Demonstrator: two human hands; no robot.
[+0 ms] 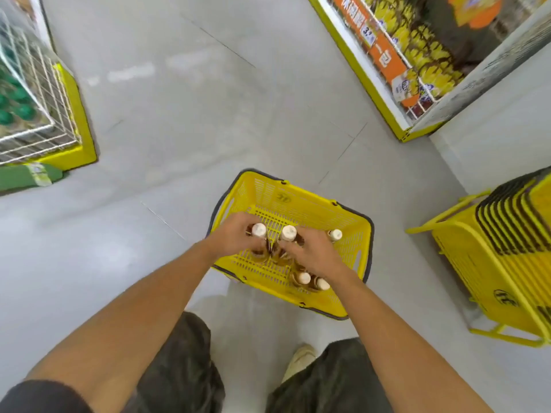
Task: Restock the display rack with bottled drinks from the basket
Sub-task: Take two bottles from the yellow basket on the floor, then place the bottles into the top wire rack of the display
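In the yellow slotted plastic basket [298,201], at its left side, the left hand [235,238] curls its fingers [243,222] round a white-capped amber bottle [258,231]. Mid-basket, the right hand [313,253] grips a second capped bottle [289,233]. Three spare bottles [335,234] stand further right.

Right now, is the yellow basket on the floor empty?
No, several white-capped bottles stand in the basket, and the left hand and right hand each grip one.
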